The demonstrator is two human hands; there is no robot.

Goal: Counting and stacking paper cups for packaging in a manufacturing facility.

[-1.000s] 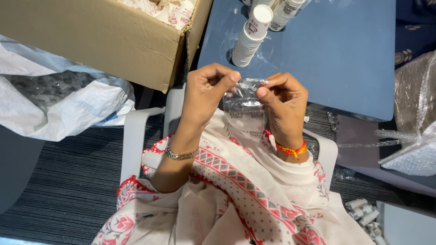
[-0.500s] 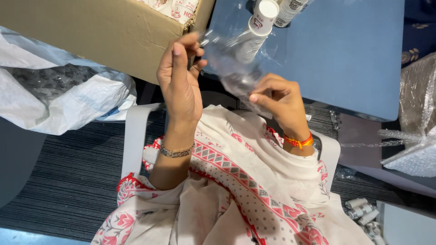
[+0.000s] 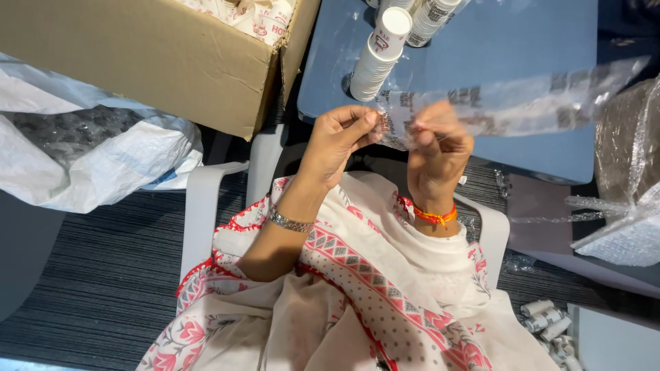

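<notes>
Both hands pinch one clear plastic sleeve.
Left hand (image 3: 340, 137) and right hand (image 3: 436, 144) grip the sleeve (image 3: 509, 103) mouth; best pull evenly, clear of the cup stack (image 3: 378, 55).

The plastic sleeve (image 3: 509, 103) is thin, clear and glossy film, crinkled. The paper cups (image 3: 380, 51) look smooth, white and matt. The cardboard box (image 3: 151, 62) is brown, matt and dull. The surface (image 3: 529, 41) is blue and smooth with a faint sheen. The sack (image 3: 103, 165) is white woven plastic. The bracelet (image 3: 290, 222) looks metallic and shiny.
</notes>
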